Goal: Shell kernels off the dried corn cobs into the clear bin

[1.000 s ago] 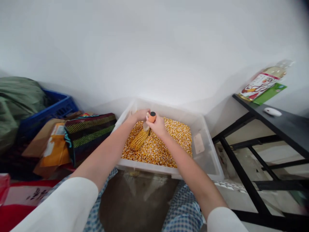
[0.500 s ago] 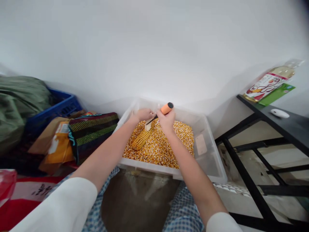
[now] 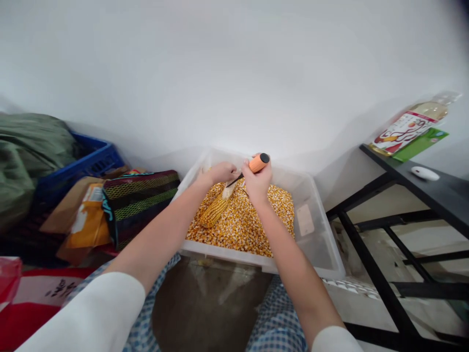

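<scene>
A corn cob (image 3: 215, 211) lies slanted over loose corn kernels (image 3: 242, 227) in a clear plastic bin (image 3: 326, 244). Yellow kernels cover its near end, and its far part is a pale bare patch. My left hand (image 3: 223, 172) is closed at the cob's far end, its fingertips partly hidden. In my right hand (image 3: 258, 183) is a screwdriver (image 3: 259, 163), gripped by its orange handle with a black end. Its dark shaft points down and left, with the tip at the pale patch of the cob.
Left of the bin are a striped mesh bag (image 3: 142, 203), an orange packet (image 3: 90, 220) and a blue crate (image 3: 88, 164) with a green cloth bundle. To the right, a black table (image 3: 450, 188) carries a bottle (image 3: 408, 128) and a white mouse-like object (image 3: 425, 173). A white wall rises behind.
My right hand and the screwdriver have shifted slightly right, with the shaft tip still by the cob's pale patch. My left hand has moved slightly right too.
</scene>
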A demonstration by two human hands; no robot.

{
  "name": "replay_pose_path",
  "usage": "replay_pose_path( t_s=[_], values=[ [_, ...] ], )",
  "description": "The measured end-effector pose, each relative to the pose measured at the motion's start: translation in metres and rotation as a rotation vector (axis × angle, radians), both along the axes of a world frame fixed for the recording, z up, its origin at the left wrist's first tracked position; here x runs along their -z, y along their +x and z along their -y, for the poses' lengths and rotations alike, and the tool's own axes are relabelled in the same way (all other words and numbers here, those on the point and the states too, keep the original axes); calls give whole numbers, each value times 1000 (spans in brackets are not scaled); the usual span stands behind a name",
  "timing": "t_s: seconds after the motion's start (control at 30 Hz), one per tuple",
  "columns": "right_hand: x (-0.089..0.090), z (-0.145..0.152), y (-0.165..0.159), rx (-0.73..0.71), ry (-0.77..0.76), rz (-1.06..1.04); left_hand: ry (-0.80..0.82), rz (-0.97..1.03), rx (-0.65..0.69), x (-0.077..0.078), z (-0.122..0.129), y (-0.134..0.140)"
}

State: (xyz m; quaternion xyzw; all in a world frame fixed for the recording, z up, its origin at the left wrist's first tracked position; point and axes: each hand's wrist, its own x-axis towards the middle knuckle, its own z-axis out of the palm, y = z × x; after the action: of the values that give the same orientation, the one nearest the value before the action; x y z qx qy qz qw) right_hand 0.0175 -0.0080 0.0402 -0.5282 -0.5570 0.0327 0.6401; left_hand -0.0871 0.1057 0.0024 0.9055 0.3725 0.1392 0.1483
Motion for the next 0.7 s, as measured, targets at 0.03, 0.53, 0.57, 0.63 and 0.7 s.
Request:
replay_pose_path(
  t_s=[0.03, 0.53, 0.57, 0.63, 0.7],
  values=[
    [0, 0, 1, -5, -8, -5, 34, -33, -13, 1, 0, 0],
    [9, -2, -5, 9, -13, 3, 53, -220, -16, -10, 16, 2],
    [10, -2, -6, -7, -18, 17, 40, -221, -4, -11, 17, 2],
    [11, -3, -6, -36, -25, 38, 16, -209, 7, -13, 18, 1],
    [11, -4, -6, -23, -14, 18, 28, -195, 2, -13, 18, 1]
  ],
)
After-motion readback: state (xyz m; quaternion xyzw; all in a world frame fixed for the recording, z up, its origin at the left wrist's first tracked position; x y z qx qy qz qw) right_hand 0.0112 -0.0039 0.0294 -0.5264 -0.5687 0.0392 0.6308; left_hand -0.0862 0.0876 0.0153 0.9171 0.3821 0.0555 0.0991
